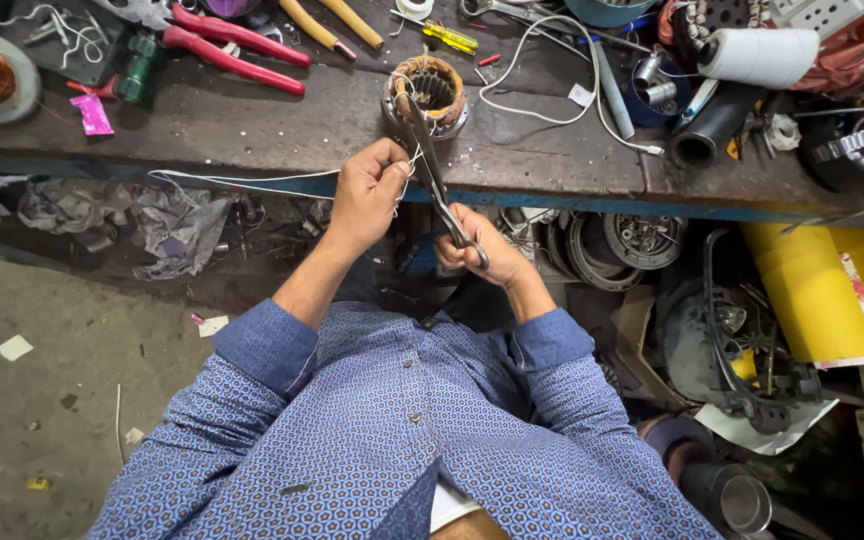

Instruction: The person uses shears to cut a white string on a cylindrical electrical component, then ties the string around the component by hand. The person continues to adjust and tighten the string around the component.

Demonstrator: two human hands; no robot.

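A round motor stator (428,92) with copper windings stands on the dark workbench (252,130) near its front edge. My left hand (369,190) pinches a thin white string (252,180) that runs off to the left and up toward the stator. My right hand (479,247) grips the handles of long metal scissors (432,170), whose blades point up at the stator's front side, beside the string. Both hands hover just off the bench edge.
Red-handled pliers (237,50), yellow-handled tools (337,25), a yellow screwdriver (450,38), a white thread spool (757,55) and white wire (542,105) crowd the bench. Below lie motor parts (632,240), crumpled rags (167,230), a yellow sheet (817,290) and a metal can (737,500).
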